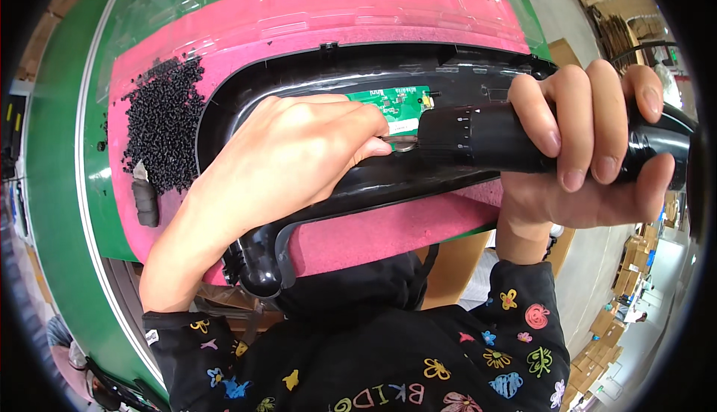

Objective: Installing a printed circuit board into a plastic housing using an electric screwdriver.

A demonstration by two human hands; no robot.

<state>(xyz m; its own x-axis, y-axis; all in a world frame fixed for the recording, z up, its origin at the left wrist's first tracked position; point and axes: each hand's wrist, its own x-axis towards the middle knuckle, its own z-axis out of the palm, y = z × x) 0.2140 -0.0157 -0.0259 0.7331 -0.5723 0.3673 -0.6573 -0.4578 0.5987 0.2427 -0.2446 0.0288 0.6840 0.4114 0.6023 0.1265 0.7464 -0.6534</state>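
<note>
My right hand (590, 132) is wrapped round a black power screwdriver (485, 137), which lies almost level with its nose toward the left. From that nose a short metal bit (404, 142) runs into the pinched thumb and forefinger of my left hand (299, 154). The bit's very tip is hidden by those fingers. Under them is a green circuit board (408, 102), partly covered by the left hand. It sits inside a long, glossy black plastic housing (299, 76) with a curved rim. The left wrist crosses the housing's near left side.
A heap of small black screws (160, 117) lies left of the housing on a pink mat (358, 248). Near the heap is a short tool with a dark wrapped handle (146, 204). Clear plastic packaging (314, 13) spans the far side. Cardboard boxes (635, 263) stand beyond at the right.
</note>
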